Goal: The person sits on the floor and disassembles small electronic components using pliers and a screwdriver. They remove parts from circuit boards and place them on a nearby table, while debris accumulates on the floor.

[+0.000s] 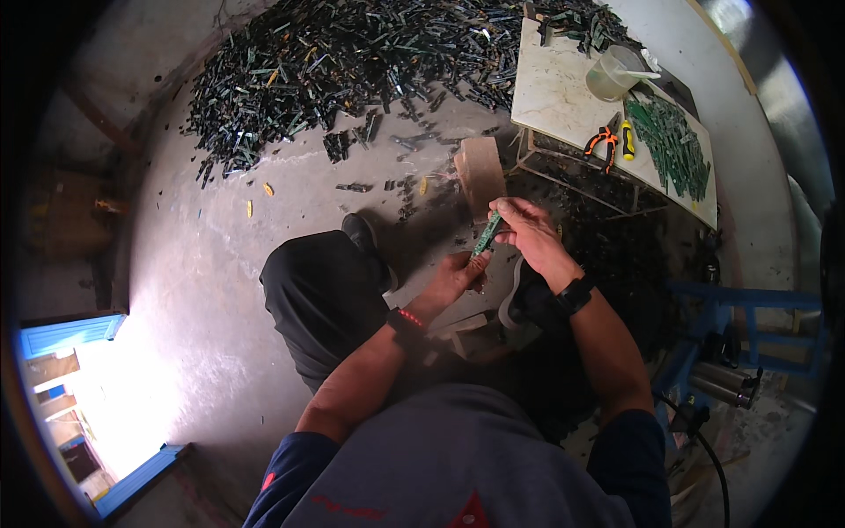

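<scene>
Concrete floor (211,242), pale wall (753,132) on the right, bright blue-framed opening (75,334) at lower left. Big heap of dark scrap strips (352,62) along the far side of the floor; a few loose yellow pieces (249,209) nearer the person.

Work item: one narrow green strip (486,235), circuit-board-like, up in the air between both hands, tilted, upper end toward the right hand. Not on the tabletop.

Left hand (464,271): fingers curled, thumb and fingers clamped on the strip's lower end. Right hand (531,236): thumb and fingers together on the upper end, other fingers bent in; whether it also holds a small tool, can't tell. Tan block (480,176) on the floor just beyond the hands.

Red bead bracelet (408,316) on left wrist, black wristband (576,296) on right.

Off-white tabletop (559,88) to the upper right. Orange-and-black pliers (602,147) at its near edge, handles reaching past the edge. Yellow-and-black handled tool (628,140) just beside, right of the pliers. Translucent tub (607,84) toward the far edge. Pile of green strips (666,145) by the right end, running toward the near right corner.
</scene>
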### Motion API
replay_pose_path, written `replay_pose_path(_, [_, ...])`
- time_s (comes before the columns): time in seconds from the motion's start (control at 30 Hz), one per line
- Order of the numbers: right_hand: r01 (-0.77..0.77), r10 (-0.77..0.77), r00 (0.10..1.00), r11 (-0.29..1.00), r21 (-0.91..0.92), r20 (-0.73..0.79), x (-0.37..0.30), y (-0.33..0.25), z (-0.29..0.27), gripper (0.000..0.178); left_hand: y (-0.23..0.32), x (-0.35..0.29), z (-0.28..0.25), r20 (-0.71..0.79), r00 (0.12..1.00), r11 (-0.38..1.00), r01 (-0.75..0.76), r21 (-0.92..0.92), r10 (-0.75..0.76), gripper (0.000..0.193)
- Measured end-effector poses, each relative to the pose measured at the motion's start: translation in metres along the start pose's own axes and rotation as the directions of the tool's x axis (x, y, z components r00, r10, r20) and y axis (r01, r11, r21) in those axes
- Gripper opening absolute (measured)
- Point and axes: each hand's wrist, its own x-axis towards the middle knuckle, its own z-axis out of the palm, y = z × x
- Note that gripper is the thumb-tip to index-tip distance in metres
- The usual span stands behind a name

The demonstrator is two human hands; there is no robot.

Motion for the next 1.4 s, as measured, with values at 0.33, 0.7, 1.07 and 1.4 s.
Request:
replay_pose_path(0.33, [0.035,-0.035,0.999,0.999,-0.016,0.028,0.004,0.003,-0.008,0.028,-0.002,0.001,0.001,0.075,0.997,0.980,0.025,-0.196,-0.010,0.058])
replay_pose_path(0.7, [0.055,-0.055,0.998,0.998,0.013,0.017,0.005,-0.001,-0.012,0.031,-0.014,0.007,-0.002,0.098,0.995,0.955,0.021,-0.296,0.008,0.057])
replay_pose_path(1.07, [-0.031,0.032,0.997,0.999,-0.018,0.064,0.004,0.002,-0.007,0.030,-0.012,0.007,-0.002,0.063,0.998,0.941,0.045,-0.335,-0.025,0.056])
replay_pose_path(1.4, [-0.065,0.048,0.994,0.983,-0.174,-0.103,-0.004,-0.006,0.005,0.036,-0.007,0.005,-0.001,0.068,0.997,0.964,0.038,-0.265,-0.020,0.058])
